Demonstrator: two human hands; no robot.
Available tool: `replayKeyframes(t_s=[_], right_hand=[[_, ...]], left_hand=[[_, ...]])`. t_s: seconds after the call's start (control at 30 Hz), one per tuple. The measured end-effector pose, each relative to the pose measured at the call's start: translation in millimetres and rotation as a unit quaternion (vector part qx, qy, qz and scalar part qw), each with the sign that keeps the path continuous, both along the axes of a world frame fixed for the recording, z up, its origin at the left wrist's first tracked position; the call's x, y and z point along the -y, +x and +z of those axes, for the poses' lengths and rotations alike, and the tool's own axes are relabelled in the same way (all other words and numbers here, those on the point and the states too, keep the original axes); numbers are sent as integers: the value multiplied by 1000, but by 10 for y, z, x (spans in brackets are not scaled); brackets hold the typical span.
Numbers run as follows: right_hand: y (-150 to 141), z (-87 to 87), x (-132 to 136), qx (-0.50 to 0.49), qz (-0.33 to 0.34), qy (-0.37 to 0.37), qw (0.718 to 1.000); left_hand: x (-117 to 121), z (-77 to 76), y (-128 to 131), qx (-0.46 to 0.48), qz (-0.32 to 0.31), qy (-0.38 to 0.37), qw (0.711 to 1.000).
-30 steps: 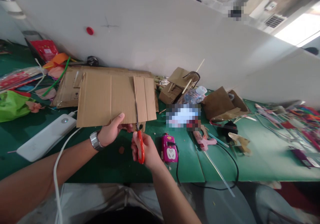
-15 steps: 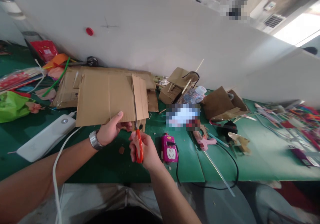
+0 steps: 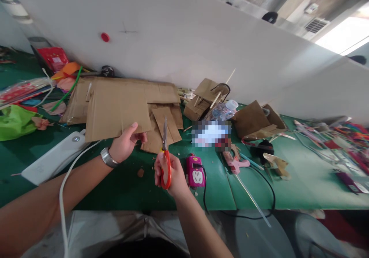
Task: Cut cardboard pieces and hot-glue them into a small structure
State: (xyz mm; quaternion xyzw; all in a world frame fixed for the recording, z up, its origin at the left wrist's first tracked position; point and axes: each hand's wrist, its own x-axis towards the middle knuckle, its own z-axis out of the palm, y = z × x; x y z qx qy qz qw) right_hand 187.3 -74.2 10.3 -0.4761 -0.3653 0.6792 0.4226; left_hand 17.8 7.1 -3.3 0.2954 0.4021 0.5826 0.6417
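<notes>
My left hand (image 3: 127, 142) pinches the lower edge of a flat brown cardboard sheet (image 3: 117, 110), thumb on top and fingers beneath. In my right hand (image 3: 173, 175) is a pair of orange-handled scissors (image 3: 165, 146), its blades close together and pointing away from me. The blades stand just right of the sheet, apart from it. A narrow cut strip of cardboard (image 3: 170, 123) lies behind the blade tips, on top of other cardboard pieces (image 3: 151, 138) on the green table.
A white power bank (image 3: 53, 158) with a cable lies at the left. Right of the scissors are a purple socket adapter (image 3: 196, 171), a pink glue gun (image 3: 236, 163), a plastic bottle (image 3: 223, 110) and a cardboard box (image 3: 258, 119). The green table (image 3: 121, 192) meets a white wall.
The strip has come off the sheet and dropped onto the pieces below. The scissors have moved right, out of the cardboard, and their blades have closed. The sheet shifted slightly left.
</notes>
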Motion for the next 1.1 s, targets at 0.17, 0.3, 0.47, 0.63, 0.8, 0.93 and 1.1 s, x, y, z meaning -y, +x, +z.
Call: replayKeyframes(t_s=[0.17,0.3,0.47,0.63,0.8,0.93,1.1], right_hand=[[118,-16,103,27,28,6,999],[151,-54,167,55,17,26,998],[156,-91,213,93,17,53,994],[189,-169,228,186,14,58,981],[178,-252,192,246,-23,120,962],[125,-263,154,188,-66,126,972],[131,-228,106,115,-132,88,981]], left_hand=[[-129,-16,-72,62,15,-6,998],[-203,2,-112,89,34,-4,995],[-186,-8,-94,94,26,33,995],[-118,-103,-33,37,-36,41,998],[-67,-161,3,-131,-70,90,985],[-58,-174,-13,-208,-69,87,972],[-46,-162,14,-59,-76,-19,995]])
